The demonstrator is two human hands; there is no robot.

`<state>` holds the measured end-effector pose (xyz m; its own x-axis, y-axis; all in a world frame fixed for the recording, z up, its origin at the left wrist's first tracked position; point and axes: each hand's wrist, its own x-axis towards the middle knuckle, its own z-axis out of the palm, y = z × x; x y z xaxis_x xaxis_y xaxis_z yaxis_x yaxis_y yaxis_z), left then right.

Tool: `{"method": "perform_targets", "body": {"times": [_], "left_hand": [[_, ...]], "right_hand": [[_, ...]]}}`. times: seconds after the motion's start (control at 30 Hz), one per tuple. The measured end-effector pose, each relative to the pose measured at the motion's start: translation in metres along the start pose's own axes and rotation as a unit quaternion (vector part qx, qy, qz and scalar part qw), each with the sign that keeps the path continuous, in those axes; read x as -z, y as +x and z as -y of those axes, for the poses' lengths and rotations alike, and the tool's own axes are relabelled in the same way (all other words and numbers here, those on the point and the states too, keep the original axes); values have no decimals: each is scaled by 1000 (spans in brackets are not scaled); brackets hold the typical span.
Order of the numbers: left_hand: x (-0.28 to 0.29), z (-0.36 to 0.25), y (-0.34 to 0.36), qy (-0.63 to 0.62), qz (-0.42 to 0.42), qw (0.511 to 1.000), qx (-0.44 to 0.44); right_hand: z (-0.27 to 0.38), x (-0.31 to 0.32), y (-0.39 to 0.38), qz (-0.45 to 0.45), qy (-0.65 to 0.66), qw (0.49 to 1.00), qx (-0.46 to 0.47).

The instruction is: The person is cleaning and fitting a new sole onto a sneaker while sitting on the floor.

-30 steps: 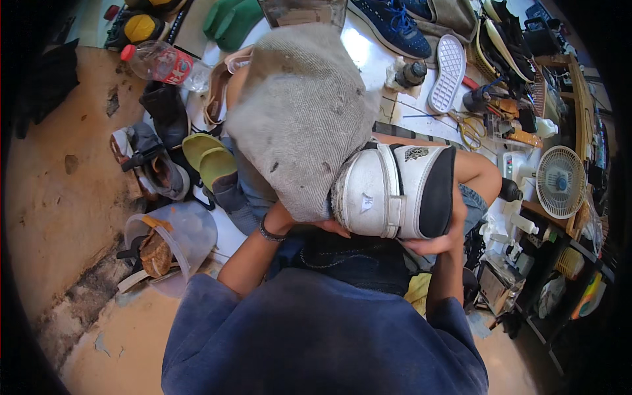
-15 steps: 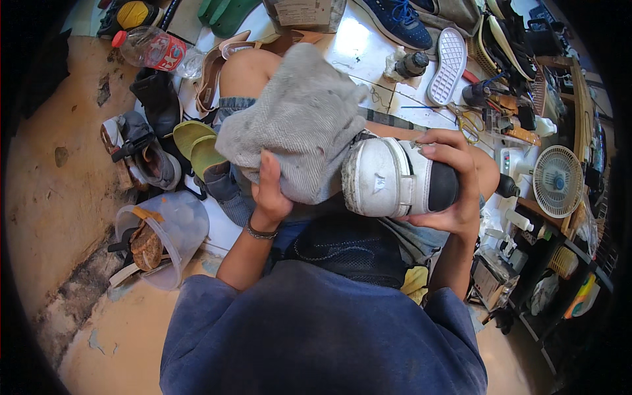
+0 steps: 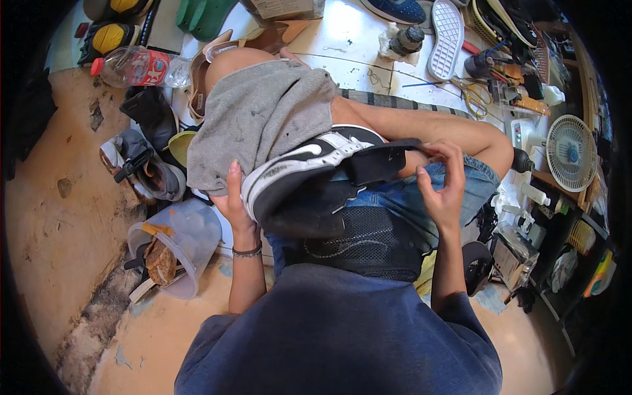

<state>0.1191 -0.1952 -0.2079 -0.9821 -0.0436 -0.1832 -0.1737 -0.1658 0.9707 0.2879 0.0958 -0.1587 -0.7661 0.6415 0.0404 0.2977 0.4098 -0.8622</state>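
Observation:
A black and white shoe [image 3: 296,164] lies tilted across my lap, its dark opening turned toward me. My left hand [image 3: 232,203] grips the shoe's near-left end, thumb up along its edge; the other fingers are mostly hidden. At the shoe's right end, my right hand [image 3: 445,181] pinches the tip of a black flap [image 3: 378,164] that is pulled out from the shoe, perhaps its tongue. A grey cloth [image 3: 253,118] drapes over my left leg, behind the shoe and touching my left hand.
Left of me stand a clear plastic tub [image 3: 187,247], worn grey shoes [image 3: 155,168] and a plastic bottle [image 3: 141,67]. Ahead on the white tiles are a dark small bottle [image 3: 407,41], a white shoe sole [image 3: 447,41] and yellow-handled scissors [image 3: 476,99]. A fan [image 3: 571,153] is at right.
The shoe has moved left and turned, showing its opening. My left hand now grips its end, and my right hand has gone from its body to the flap. The cloth has settled lower over my leg.

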Motion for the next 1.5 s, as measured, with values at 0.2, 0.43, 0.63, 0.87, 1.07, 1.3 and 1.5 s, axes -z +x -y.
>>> {"method": "perform_targets", "body": {"times": [0.2, 0.43, 0.63, 0.87, 1.07, 1.3, 1.5], "left_hand": [[-26, -31, -1, 41, 50, 998, -23], [-13, -13, 11, 41, 57, 992, -100], [-34, -47, 26, -60, -103, 988, -95], [47, -186, 67, 8, -237, 916, -324], [102, -222, 37, 111, -218, 917, -317], [56, -224, 22, 302, 329, 875, -187], [-143, -73, 13, -104, 368, 920, -88]], "right_hand": [[43, -21, 71, 310, 8, 920, 238], [-5, -90, 100, 450, 21, 840, 302], [-13, -84, 52, 352, 79, 912, 193], [-34, -89, 41, 322, 136, 926, 141], [-66, -67, 48, 330, 320, 888, -23], [-77, -12, 52, 256, 278, 924, -51], [-45, -39, 31, 189, 245, 948, -75]]}}
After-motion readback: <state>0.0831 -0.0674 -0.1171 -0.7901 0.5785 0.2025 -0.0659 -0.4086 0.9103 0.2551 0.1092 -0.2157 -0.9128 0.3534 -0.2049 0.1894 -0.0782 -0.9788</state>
